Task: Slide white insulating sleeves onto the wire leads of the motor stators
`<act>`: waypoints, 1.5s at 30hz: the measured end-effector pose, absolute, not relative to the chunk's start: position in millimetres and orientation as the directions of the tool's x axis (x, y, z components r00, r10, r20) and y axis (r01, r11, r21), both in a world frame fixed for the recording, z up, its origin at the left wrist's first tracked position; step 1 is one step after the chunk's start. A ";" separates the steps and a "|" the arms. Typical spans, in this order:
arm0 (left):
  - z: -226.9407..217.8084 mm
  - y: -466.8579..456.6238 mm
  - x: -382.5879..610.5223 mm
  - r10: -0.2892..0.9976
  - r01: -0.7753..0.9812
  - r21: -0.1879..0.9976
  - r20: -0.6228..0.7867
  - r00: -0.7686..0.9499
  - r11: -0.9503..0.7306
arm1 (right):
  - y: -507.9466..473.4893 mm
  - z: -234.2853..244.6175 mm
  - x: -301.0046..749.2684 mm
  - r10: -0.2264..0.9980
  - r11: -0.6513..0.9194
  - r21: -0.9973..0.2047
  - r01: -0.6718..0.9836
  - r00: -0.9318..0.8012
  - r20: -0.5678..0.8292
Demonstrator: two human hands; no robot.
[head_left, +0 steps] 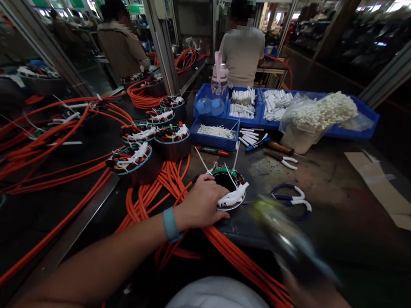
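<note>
My left hand (203, 203), a blue band at its wrist, grips the near-left side of a round wound motor stator (238, 178). Its fingers lie over the rim, beside a white wrapped bundle (233, 197). Thin white cable ties (203, 161) stick up from the stator's far side. Orange cables (237, 256) run beneath my left forearm toward the lower right. To the right of the stator, my right hand (304, 293) holds a long tool (289, 236) with a yellow-green end. Motion smears both tool and fingers, so its kind is unclear.
Several more stators (171, 139) stand at left among orange cable coils (147, 95). Blue bins (202, 93) at the back hold white sleeves and a bottle. Pliers (292, 198), a red marker (212, 151) and cardboard (379, 182) lie on the bench. Two people sit beyond.
</note>
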State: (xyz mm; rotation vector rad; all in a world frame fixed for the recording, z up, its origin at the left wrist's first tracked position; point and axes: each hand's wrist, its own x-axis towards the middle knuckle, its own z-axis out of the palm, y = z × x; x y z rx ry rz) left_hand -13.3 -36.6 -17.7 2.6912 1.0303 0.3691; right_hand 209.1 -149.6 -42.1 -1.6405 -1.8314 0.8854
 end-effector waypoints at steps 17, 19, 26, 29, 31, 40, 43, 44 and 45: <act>-17.2 -37.5 -14.3 0.699 0.628 0.325 0.193 0.688 -0.707 | -105.6 -45.7 237.3 0.959 -0.085 -0.866 0.494 -0.194 -0.205; -18.4 -36.5 -13.7 0.697 0.623 0.327 0.206 0.687 -0.711 | -101.0 -46.5 239.4 0.982 -0.118 -0.878 0.464 -0.074 -0.171; -18.9 -34.8 -12.9 0.694 0.605 0.357 0.218 0.687 -0.711 | -70.7 -29.4 251.5 0.949 -0.022 -0.731 0.682 -0.216 -0.229; -17.2 -41.8 -12.5 0.714 0.605 0.392 0.262 0.649 -0.694 | -56.5 -30.4 274.4 0.938 -0.102 -0.709 0.697 -0.171 -0.303; -17.7 -46.5 -12.2 0.728 0.594 0.429 0.310 0.611 -0.681 | -47.8 -39.7 289.3 0.976 -0.111 -0.529 0.841 -0.008 -0.217; -29.7 -43.6 -12.9 0.702 0.548 0.439 0.417 0.578 -0.712 | 67.9 -11.6 349.3 0.729 -0.127 -0.352 0.927 0.328 0.601; -30.3 -42.9 -12.9 0.695 0.553 0.421 0.435 0.572 -0.719 | 105.8 5.1 375.7 0.671 -0.136 -0.402 0.905 0.383 0.635; -30.0 -43.0 -12.7 0.697 0.553 0.424 0.441 0.565 -0.717 | 112.8 7.2 382.5 0.677 -0.119 -0.410 0.904 0.376 0.633; -29.6 -43.3 -12.3 0.699 0.550 0.432 0.445 0.560 -0.715 | 116.9 8.0 387.5 0.674 -0.100 -0.427 0.899 0.377 0.635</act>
